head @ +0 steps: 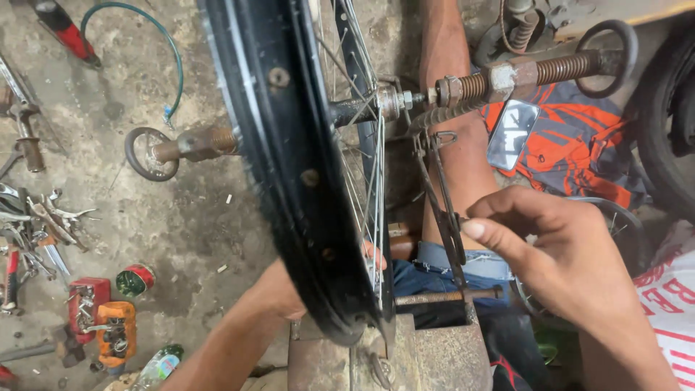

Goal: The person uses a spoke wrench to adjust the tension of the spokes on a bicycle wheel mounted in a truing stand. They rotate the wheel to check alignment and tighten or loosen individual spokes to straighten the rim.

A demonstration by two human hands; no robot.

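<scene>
My left hand: fingers wrapped on black wheel rim, frame centre | my right hand: fingers pinching thin metal gauge arm | tools far left.

The black spoked wheel rim stands upright through the middle of the view and walls the left side off from the right — a hand crosses only around its lower edge, where the left hand already fills the gap, or between the thin spokes, too tight for fingers. The threaded axle rod bars the upper right, the thin metal arm hangs just beside the right hand, and a bare leg closes the space behind it. Left of the rim the concrete floor lies open as far as the scattered hand tools and the red and orange boxes
</scene>
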